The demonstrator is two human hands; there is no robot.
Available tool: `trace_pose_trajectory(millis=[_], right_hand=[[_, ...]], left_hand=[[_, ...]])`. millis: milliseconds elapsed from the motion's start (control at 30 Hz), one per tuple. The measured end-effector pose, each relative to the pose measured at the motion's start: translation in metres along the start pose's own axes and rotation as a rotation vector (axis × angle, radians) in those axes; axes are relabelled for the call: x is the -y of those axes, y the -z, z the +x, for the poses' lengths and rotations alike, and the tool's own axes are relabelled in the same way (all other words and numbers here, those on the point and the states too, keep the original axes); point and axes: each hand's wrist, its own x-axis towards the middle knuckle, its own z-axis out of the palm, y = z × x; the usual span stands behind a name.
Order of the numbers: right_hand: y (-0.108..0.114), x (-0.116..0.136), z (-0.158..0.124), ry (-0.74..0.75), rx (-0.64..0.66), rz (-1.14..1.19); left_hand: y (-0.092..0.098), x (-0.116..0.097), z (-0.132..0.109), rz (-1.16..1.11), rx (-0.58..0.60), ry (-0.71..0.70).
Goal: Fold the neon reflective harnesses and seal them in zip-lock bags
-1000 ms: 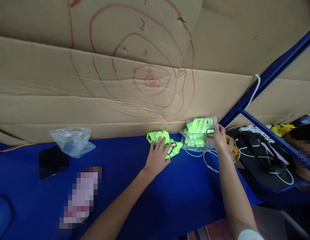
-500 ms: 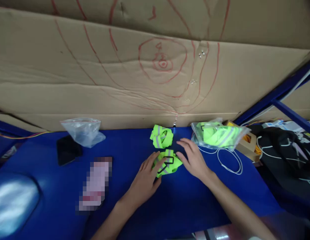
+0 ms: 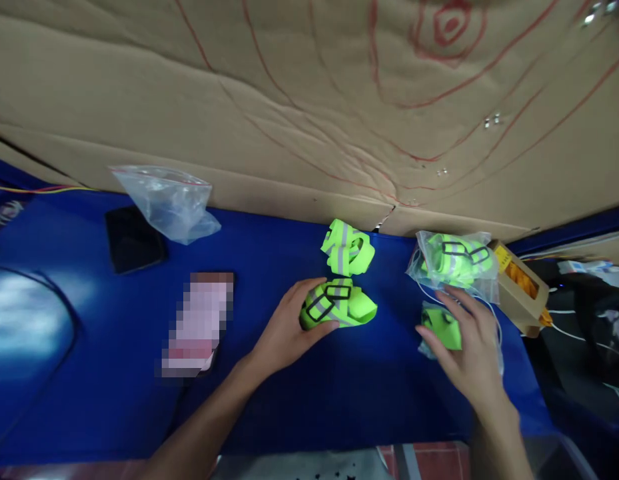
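My left hand is closed round the side of a bundled fluorescent yellow-green reflective strap with black buckles, lying on the blue table. Its thumb is at the near side and its fingers at the far side. Just beyond lies a second rolled reflective strap. My right hand, thumb and fingers apart, is over a small clear bag with green material, partly hidden by the hand; contact is hard to judge. A larger clear bag of reflective straps lies right behind those fingers.
A phone with a blurred-out screen, a dark flat device and a clear zip bag are on the left. An open cardboard box with orange contents stands at right, beside white cable. A cardboard wall rises behind the table.
My right hand has moved right, from the near strap bundle to the bags. The small green bag now shows under it. My left hand has closed round the bundle. The view has shifted.
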Motion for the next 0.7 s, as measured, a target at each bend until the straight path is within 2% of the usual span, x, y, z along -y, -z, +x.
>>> trace_pose_trajectory(millis=[67, 133, 200, 267, 367, 433, 600, 700], right_hand=[[0.008, -0.018, -0.028, -0.114, 0.072, -0.195], [0.007, -0.031, -0.054, -0.186, 0.145, -0.295], [0.002, -0.035, -0.071, -0.174, 0.204, -0.301], [-0.002, -0.031, -0.074, -0.132, 0.246, -0.29], [-0.002, -0.021, -0.058, -0.032, 0.244, -0.284], [0.005, -0.019, -0.04, 0.049, 0.192, -0.286], [0.034, -0.028, 0.012, 0.165, -0.132, -0.438], [0.038, -0.028, 0.05, 0.179, -0.288, -0.48]], left_hand=[[0.006, 0.001, 0.0, -0.116, -0.09, 0.078], [0.009, 0.001, 0.0, -0.143, -0.149, 0.133], [0.009, 0.002, 0.0, -0.111, -0.162, 0.147], [0.006, 0.004, 0.0, -0.037, -0.152, 0.121], [0.001, 0.006, -0.001, 0.089, -0.133, 0.033], [-0.001, 0.006, -0.002, 0.136, -0.116, -0.017], [-0.001, 0.003, -0.003, 0.152, -0.087, -0.039], [0.0, 0.002, -0.003, 0.151, -0.08, -0.031]])
